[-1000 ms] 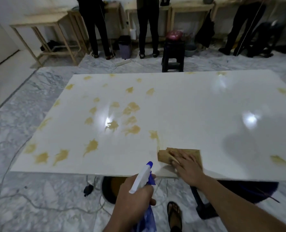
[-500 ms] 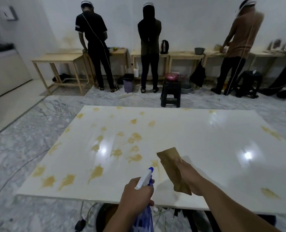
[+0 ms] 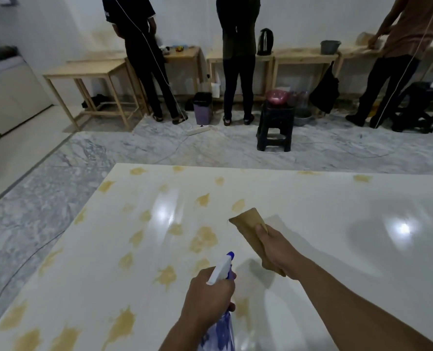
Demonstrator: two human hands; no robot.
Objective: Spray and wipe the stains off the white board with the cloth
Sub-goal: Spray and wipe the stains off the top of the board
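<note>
The white board (image 3: 311, 249) fills the lower part of the head view, glossy, with several yellow-brown stains (image 3: 202, 239) over its left half. My left hand (image 3: 208, 297) grips a spray bottle (image 3: 221, 268) with a white head and blue nozzle, which points forward over the stains. My right hand (image 3: 278, 252) holds a tan cloth (image 3: 248, 221) lifted above the board, to the right of the stains. The bottle's lower body is partly hidden by my left hand.
Three people stand with their backs turned at wooden tables (image 3: 91, 69) along the far wall. A black stool (image 3: 275, 125) with a pink bowl, a small bin (image 3: 202, 107) and a power strip (image 3: 200, 129) sit on the marble floor beyond the board.
The cloth was flat on the board's near edge under my right hand, and it is now lifted off. My view has tilted up and both hands have moved forward over the board.
</note>
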